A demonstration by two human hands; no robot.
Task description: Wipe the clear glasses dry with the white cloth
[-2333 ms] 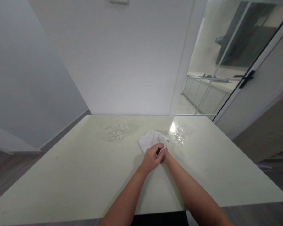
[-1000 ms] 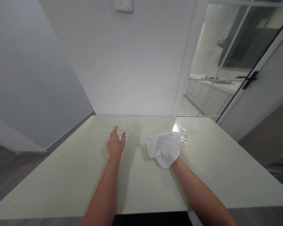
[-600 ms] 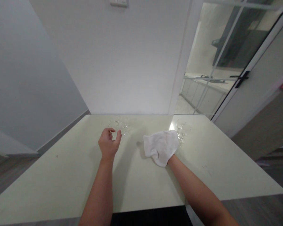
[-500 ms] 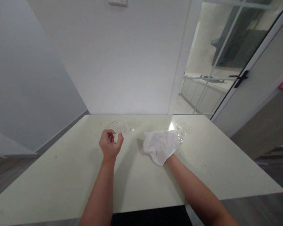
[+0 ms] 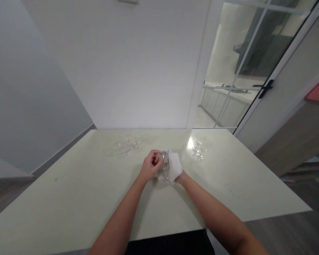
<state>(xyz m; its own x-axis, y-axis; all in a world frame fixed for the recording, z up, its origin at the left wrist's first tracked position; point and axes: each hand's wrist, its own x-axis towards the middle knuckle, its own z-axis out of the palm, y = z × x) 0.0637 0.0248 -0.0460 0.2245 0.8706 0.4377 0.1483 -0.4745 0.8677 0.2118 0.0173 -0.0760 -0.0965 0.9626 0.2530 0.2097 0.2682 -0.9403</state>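
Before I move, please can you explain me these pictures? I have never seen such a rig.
There is no robot here: you see a person's two bare hands. All pictures come from one camera worn on the head, looking forward and down.

On the pale table lie two groups of clear things, one far left, one far right. They are too faint to name or count.

Between the groups, nearer the person, the left hand holds one clear piece against the white cloth. The cloth covers most of the right hand, so its fingers are hidden.
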